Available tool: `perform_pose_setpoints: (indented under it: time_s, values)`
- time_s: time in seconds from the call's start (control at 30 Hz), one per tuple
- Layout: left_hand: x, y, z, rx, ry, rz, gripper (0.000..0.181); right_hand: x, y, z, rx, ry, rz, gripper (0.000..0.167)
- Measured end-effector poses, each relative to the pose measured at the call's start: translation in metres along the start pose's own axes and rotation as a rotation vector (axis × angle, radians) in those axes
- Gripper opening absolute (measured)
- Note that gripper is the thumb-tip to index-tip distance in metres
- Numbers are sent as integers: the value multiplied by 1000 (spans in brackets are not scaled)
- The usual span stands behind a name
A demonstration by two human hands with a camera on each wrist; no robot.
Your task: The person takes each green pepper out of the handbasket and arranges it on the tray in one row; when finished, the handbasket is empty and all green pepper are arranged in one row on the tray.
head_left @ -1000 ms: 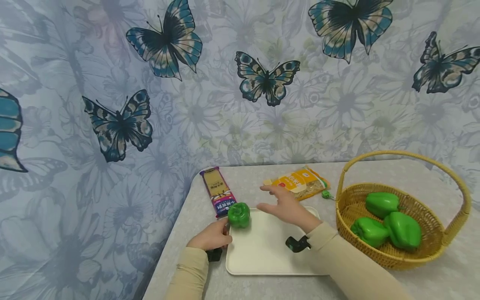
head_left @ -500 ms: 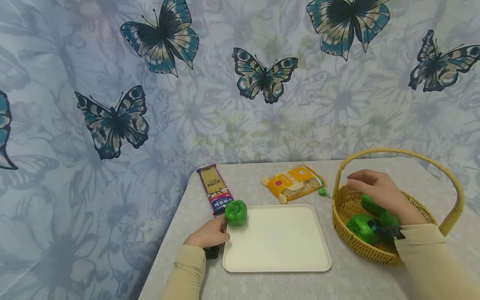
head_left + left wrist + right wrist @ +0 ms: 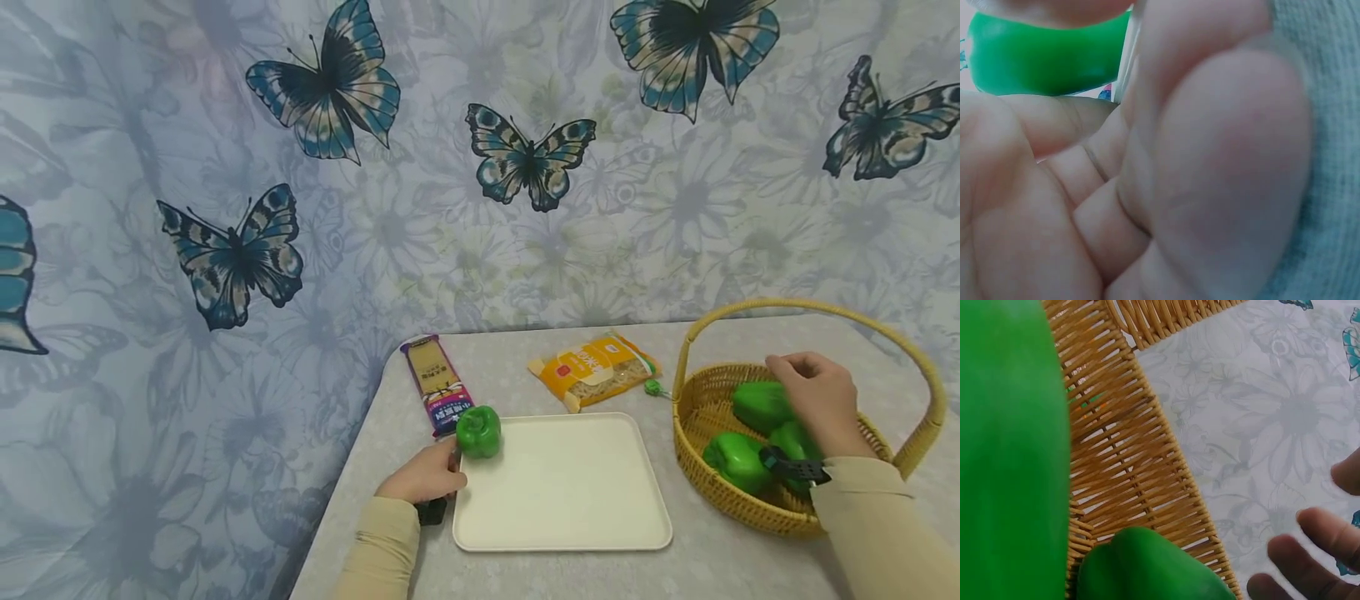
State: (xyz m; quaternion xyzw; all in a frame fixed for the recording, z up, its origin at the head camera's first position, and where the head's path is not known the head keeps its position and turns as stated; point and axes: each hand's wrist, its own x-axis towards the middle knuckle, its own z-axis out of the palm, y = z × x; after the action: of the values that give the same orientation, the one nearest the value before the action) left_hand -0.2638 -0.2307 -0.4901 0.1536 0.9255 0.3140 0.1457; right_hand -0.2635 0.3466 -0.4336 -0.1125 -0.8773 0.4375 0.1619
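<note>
My left hand [image 3: 422, 475] grips the left edge of a cream tray [image 3: 566, 492], its fingers curled in the left wrist view. A green bell pepper [image 3: 478, 432] sits at the tray's far left corner, just beyond those fingers. Over the right side of a wicker basket [image 3: 705, 487] is my right hand [image 3: 821, 400]. Its fingers are spread and hold nothing in the right wrist view, apart from the peppers. Inside the basket lie green bell peppers, one at the left [image 3: 737, 460], one at the back [image 3: 761, 406] and one partly hidden under my right wrist [image 3: 795, 442].
A purple packet of noodles [image 3: 437, 383] lies behind the tray's left corner. Behind the tray is an orange bag of grain [image 3: 596, 371], with a small green item [image 3: 654, 388] beside it. The basket's tall handle [image 3: 795, 304] arches above it. A butterfly-patterned wall [image 3: 420, 250] backs the table.
My right hand has moved right from above the tray to over the basket, then a little farther right. My left hand and the pepper on the tray have stayed in place.
</note>
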Motion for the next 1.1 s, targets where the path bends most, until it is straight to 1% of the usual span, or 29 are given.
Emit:
perform_pose_setpoints:
  time_s: [0.33, 0.43, 0.63, 0.77, 0.83, 0.93, 1.03, 1.1]
  values:
    - [-1, 0, -2, -3, 2, 7, 41, -1, 1, 7, -139, -64, -51, 59]
    - [-2, 1, -2, -10, 3, 7, 42, -1, 1, 8, -152, -87, -87, 56]
    - [-3, 3, -2, -11, 4, -1, 42, 0, -1, 10, -130, -186, -163, 55]
    - [-1, 2, -1, -2, 4, -4, 40, -1, -1, 11, -135, -197, -184, 50]
    - [0, 2, -1, 3, 5, 0, 39, 0, 0, 10, -160, -202, -184, 48]
    - [1, 1, 0, 7, 3, 1, 39, 1, 3, 8, -217, -255, -180, 51]
    - [1, 0, 0, 2, 0, 1, 42, 3, 5, 7, -276, -321, -185, 57]
    - [1, 1, 1, -2, -1, 6, 45, 3, 6, 6, -303, -348, -188, 60]
